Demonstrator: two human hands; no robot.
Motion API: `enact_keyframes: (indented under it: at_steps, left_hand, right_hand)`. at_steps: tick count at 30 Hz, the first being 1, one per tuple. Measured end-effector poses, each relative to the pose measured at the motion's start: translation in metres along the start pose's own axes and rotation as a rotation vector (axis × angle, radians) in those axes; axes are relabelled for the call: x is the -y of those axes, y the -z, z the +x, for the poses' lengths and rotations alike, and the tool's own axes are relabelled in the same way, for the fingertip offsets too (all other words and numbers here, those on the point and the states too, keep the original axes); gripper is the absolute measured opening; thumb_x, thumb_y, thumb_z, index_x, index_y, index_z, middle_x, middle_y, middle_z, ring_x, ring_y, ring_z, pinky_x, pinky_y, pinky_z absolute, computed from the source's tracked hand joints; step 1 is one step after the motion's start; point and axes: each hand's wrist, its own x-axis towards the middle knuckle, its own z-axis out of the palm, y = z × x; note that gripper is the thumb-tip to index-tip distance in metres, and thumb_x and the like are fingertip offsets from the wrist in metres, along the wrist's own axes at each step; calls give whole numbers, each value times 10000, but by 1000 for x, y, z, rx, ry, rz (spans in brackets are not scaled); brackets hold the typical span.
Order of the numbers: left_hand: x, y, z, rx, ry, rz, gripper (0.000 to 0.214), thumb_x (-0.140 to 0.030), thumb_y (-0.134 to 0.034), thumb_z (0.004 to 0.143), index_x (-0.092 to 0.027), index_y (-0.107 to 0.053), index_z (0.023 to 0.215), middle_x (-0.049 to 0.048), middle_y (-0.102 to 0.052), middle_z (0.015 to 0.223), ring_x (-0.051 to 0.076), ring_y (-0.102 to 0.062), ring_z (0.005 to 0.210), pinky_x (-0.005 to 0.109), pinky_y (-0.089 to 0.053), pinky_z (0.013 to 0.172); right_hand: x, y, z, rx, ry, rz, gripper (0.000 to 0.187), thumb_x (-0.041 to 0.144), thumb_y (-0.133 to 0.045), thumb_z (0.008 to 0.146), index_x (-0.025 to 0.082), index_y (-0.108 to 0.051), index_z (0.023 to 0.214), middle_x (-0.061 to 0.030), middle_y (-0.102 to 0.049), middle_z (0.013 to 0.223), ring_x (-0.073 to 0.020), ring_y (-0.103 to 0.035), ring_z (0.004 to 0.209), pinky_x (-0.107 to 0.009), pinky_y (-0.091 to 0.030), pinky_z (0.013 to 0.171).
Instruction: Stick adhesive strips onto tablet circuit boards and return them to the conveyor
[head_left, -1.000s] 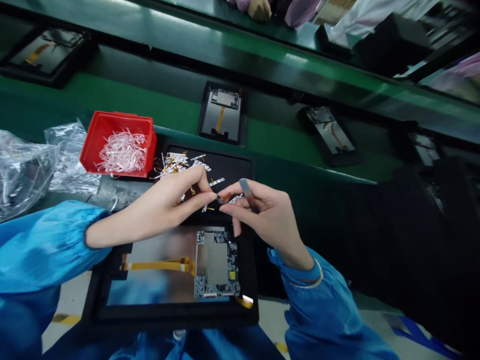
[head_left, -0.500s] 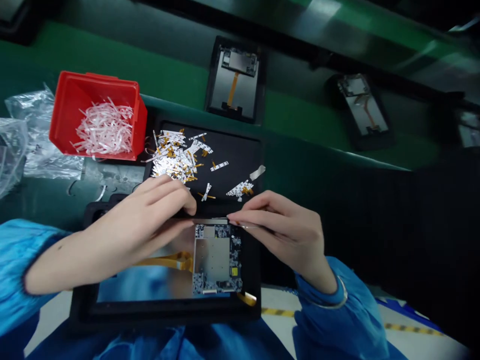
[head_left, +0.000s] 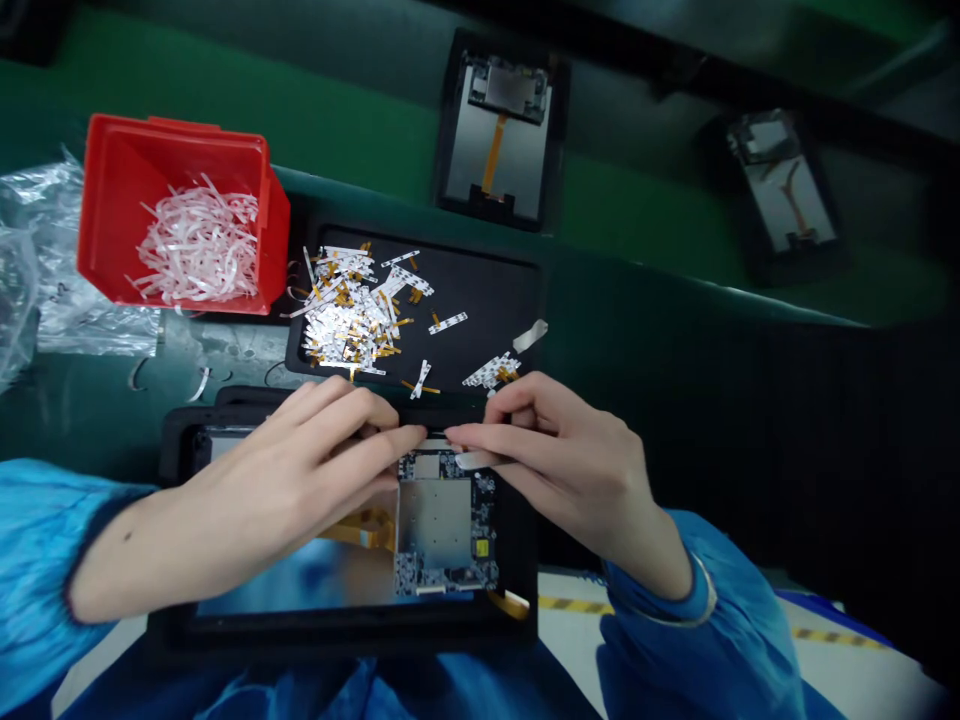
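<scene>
A tablet [head_left: 300, 585] lies back-open in a black tray, showing its circuit board [head_left: 435, 520] and an orange ribbon cable [head_left: 367, 527]. Across its upper left reaches my left hand [head_left: 322, 445], index finger stretched out to the upper edge by the board, the other fingers bent; it holds nothing visible. My right hand [head_left: 570, 455] is closed in a pinch at the same edge, just right of the left fingertip. Its fingers grip a thin flex strip [head_left: 442, 443], mostly hidden by the fingertips. Behind the hands is a pile of white-and-orange flex strips [head_left: 349, 325].
The strips lie on a black tray [head_left: 480, 290], with a smaller stack [head_left: 491, 371] at its right. A red bin [head_left: 274, 235] of white peelings [head_left: 202, 245] stands left, beside clear plastic bags [head_left: 90, 310]. Further opened tablets [head_left: 495, 150] sit on the green line beyond.
My left index finger has stretched right along the tablet's upper edge, close to the right fingertips. My right hand keeps its pinch there. The whole view has shifted slightly.
</scene>
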Motion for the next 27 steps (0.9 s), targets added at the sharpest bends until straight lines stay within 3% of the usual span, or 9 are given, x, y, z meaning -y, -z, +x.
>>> enact_keyframes:
  at_steps: [3, 7, 11, 14, 16, 20, 22, 24, 27]
  left_hand:
    - [0, -5, -3, -12, -62, 116, 370, -185, -376, 1063, -99, -552, 1377, 103, -626, 1143, 217, -534, 997, 332, -451, 871]
    - [0, -11, -6, -22, -117, 246, 403, -145, -288, 1067, -90, -564, 1356, 94, -649, 1099, 226, -539, 990, 349, -413, 851]
    - [2, -11, -6, -12, -162, 280, 388, -120, -318, 1053, -70, -565, 1350, 99, -668, 1050, 238, -557, 991, 368, -402, 827]
    - [4, -9, -5, 13, -178, 255, 387, -149, -343, 1059, -56, -526, 1387, 114, -665, 1098, 249, -545, 988, 381, -416, 825]
    - [5, -6, -4, 24, -179, 215, 387, -195, -368, 1064, -51, -512, 1394, 125, -655, 1132, 252, -543, 991, 383, -441, 834]
    - [7, -1, 2, 35, -129, 76, 356, -248, -452, 1048, -96, -526, 1361, 124, -603, 1139, 236, -571, 1004, 369, -501, 874]
    - [8, 1, 8, 45, -58, -32, 310, -257, -469, 1040, -137, -548, 1315, 109, -560, 1133, 215, -578, 1013, 336, -516, 874]
    - [9, 1, 16, 71, 1, -116, 252, -276, -475, 1039, -164, -572, 1242, 94, -531, 1125, 195, -573, 996, 309, -516, 850]
    - [8, -2, 31, 79, 0, -90, 206, -245, -451, 1041, -142, -601, 1136, 93, -536, 1065, 198, -562, 932, 324, -501, 794]
  right_hand:
    - [3, 6, -2, 60, 7, -111, 272, 234, -533, 1014, 251, -804, 1007, -36, -554, 834, -95, -482, 592, -220, -329, 444]
    - [8, 13, -7, 170, -25, -217, 302, 260, -486, 1018, 266, -772, 1116, -43, -486, 858, -104, -436, 572, -215, -237, 399]
    - [4, 17, -13, 222, -35, -109, 348, 234, -540, 998, 261, -697, 1308, -45, -494, 900, -91, -439, 573, -206, -296, 399]
    - [-3, 25, -18, 121, -106, 236, 306, 208, -644, 962, 303, -744, 1235, -46, -555, 950, -106, -547, 669, -241, -460, 514]
    - [-6, 31, -23, -71, -201, 455, 279, 207, -678, 948, 368, -776, 1154, -41, -599, 960, -138, -597, 763, -280, -502, 571]
    - [-3, 33, -26, -385, -306, 574, 160, 268, -708, 937, 380, -809, 988, -50, -635, 897, -194, -619, 822, -335, -521, 569]
    - [-1, 26, -22, -369, -386, 562, 144, 316, -682, 959, 304, -769, 845, -37, -608, 791, -152, -588, 657, -297, -466, 464]
    - [1, 16, -14, -317, -486, 665, 272, 386, -591, 1013, 248, -651, 787, -2, -581, 717, -86, -515, 474, -250, -370, 349]
    - [0, 5, -2, -243, -553, 949, 248, 435, -601, 1003, 251, -502, 867, 39, -642, 751, -86, -601, 440, -227, -473, 345]
